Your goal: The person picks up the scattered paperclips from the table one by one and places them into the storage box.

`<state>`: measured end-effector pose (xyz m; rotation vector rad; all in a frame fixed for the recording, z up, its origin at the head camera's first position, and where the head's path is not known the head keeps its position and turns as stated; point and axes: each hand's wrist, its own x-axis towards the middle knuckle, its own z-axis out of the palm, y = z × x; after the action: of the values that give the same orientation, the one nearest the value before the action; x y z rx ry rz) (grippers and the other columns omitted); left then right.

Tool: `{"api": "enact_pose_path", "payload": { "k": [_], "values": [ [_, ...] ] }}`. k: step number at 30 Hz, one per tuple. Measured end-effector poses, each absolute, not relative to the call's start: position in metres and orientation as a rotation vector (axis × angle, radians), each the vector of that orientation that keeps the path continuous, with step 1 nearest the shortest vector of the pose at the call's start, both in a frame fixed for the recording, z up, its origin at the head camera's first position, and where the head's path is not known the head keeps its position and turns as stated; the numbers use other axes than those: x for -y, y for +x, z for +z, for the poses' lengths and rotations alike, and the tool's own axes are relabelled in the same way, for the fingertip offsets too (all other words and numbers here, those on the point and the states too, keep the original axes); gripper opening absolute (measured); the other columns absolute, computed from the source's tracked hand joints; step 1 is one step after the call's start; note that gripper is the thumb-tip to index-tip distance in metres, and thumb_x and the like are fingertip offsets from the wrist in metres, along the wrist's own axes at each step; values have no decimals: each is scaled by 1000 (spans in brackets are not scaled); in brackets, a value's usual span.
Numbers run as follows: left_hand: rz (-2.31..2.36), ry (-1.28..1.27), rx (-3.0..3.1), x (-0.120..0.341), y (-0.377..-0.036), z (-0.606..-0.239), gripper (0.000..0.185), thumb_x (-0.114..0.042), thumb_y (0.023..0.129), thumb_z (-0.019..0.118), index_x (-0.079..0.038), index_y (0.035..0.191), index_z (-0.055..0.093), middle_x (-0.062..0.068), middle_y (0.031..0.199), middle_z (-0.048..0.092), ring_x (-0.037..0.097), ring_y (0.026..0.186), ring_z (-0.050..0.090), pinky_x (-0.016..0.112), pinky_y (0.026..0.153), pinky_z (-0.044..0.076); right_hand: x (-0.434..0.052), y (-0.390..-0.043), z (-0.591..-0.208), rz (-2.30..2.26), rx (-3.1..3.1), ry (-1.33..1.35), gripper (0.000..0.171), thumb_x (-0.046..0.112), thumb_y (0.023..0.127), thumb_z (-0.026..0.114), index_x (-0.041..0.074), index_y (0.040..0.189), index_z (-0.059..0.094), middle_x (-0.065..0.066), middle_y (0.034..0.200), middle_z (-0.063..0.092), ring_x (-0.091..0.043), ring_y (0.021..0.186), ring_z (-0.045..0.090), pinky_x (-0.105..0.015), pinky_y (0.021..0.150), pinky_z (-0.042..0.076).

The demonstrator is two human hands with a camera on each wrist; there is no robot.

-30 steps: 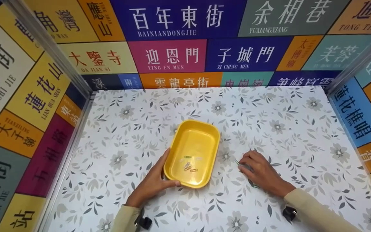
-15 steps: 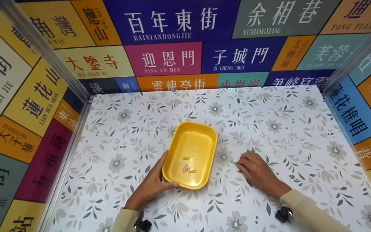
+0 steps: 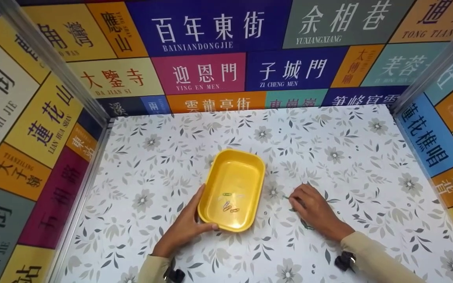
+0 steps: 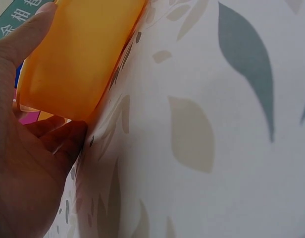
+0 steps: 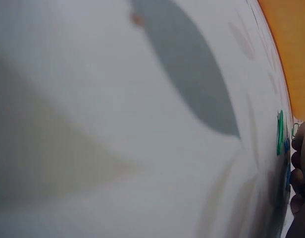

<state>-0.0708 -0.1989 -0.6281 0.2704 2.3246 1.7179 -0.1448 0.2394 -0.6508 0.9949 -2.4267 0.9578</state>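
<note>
A yellow plastic tray (image 3: 256,196) sits on the patterned table. My left hand (image 3: 185,222) grips its near left corner, thumb on the rim and fingers along the outer side; the left wrist view shows the tray wall (image 4: 88,59) between thumb and fingers. Several coloured paper clips (image 3: 227,194) lie inside the tray, towards its near half. To the right of the tray, my right hand (image 3: 315,208) pinches a green paper clip (image 3: 285,197) low over the table. Another green paper clip (image 5: 280,133) lies by my fingers, with something blue partly hidden beside it.
Beneath my right hand, a dark green paper clip (image 3: 307,225) shows on the table (image 3: 171,157). Panels with large printed characters (image 3: 207,31) wall in the table at the back and on both sides, and clear strips run along the corners.
The head view has shifted slightly. My right fingers have turned a little around the green paper clip, and less of it shows. My left hand and the tray keep their place.
</note>
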Motion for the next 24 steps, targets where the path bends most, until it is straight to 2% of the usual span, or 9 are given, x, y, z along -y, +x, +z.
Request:
{"api": "enact_pose_path", "payload": {
  "k": [5, 11, 17, 24],
  "values": [
    [1693, 280, -2353, 198, -70, -627, 135, -45, 80, 100, -24, 180, 11, -4, 184, 17, 23, 167, 23, 48, 134, 17, -237, -144, -645, 1069, 2495, 870, 19, -5, 96, 80, 13, 92, 75, 3, 96, 65, -11, 89, 57, -20, 79, 46],
    [1667, 270, -2363, 199, -72, -627, 135, -48, 79, 100, -26, 180, 11, -10, 183, 16, 15, 166, 22, 41, 135, 17, -232, -146, -634, 1190, 2591, 809, 17, -5, 97, 79, 12, 93, 76, 4, 96, 65, -9, 90, 61, -15, 80, 48],
    [1672, 257, -2354, 198, -73, -627, 135, -49, 80, 99, -27, 180, 11, -11, 182, 17, 12, 165, 23, 34, 134, 18, -225, -149, -621, 1361, 2680, 741, 16, -5, 98, 78, 10, 92, 80, 6, 91, 68, -10, 86, 63, -18, 78, 50],
    [1653, 259, -2378, 198, -72, -627, 135, -50, 79, 99, -28, 180, 12, -10, 182, 18, 15, 166, 23, 43, 135, 17, -216, -151, -607, 1447, 2767, 746, 11, 0, 100, 78, 8, 92, 81, 7, 87, 68, -8, 78, 60, -21, 71, 51]
  ]
}}
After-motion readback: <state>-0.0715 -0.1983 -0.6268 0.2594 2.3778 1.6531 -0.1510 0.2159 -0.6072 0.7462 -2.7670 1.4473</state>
